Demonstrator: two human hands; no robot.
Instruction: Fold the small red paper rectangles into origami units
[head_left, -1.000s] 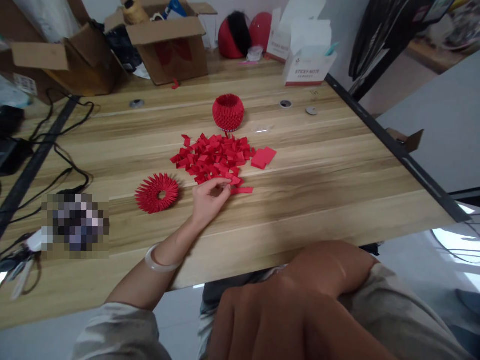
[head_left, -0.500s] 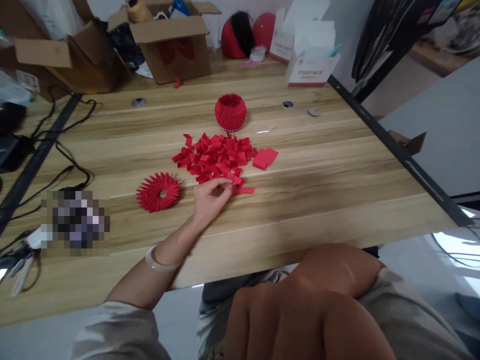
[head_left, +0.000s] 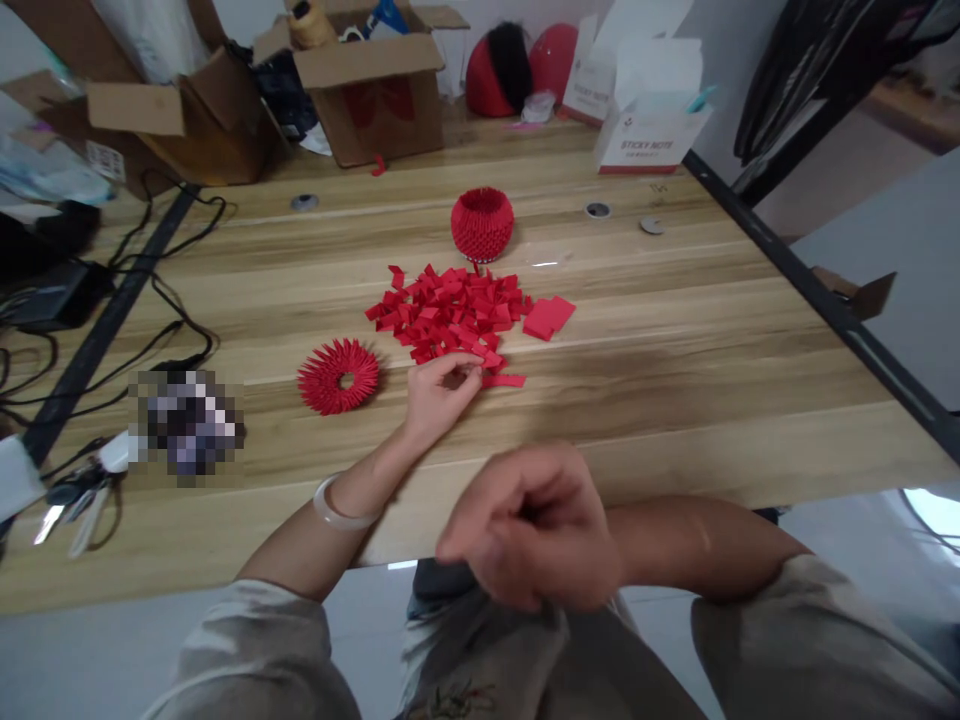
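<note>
My left hand (head_left: 444, 398) rests on the table with thumb and index finger pinched at the left end of a red paper strip (head_left: 508, 381). Just beyond it lies a loose pile of folded red paper pieces (head_left: 450, 308). Raised near the camera, my right hand (head_left: 536, 530) is slightly blurred, its fingers curled in, with nothing visible in them. A flat spiky red paper ring (head_left: 339, 377) lies left of my left hand. Behind the pile stands a round red paper vase (head_left: 482, 225) made of interlocked pieces. Flat red paper slips (head_left: 547, 318) lie at the pile's right.
Cardboard boxes (head_left: 390, 110) and white sticky note boxes (head_left: 645, 135) line the back of the wooden table (head_left: 712, 380). Black cables (head_left: 161, 290) and keys (head_left: 82, 490) lie on the left, near a blurred-out object (head_left: 191, 425). A round metal disc (head_left: 652, 226) is at the back right.
My right hand has turned and drawn up from the bottom of the view, so its curled fingers now show. My left hand stays at the strip. The whole view has shifted slightly.
</note>
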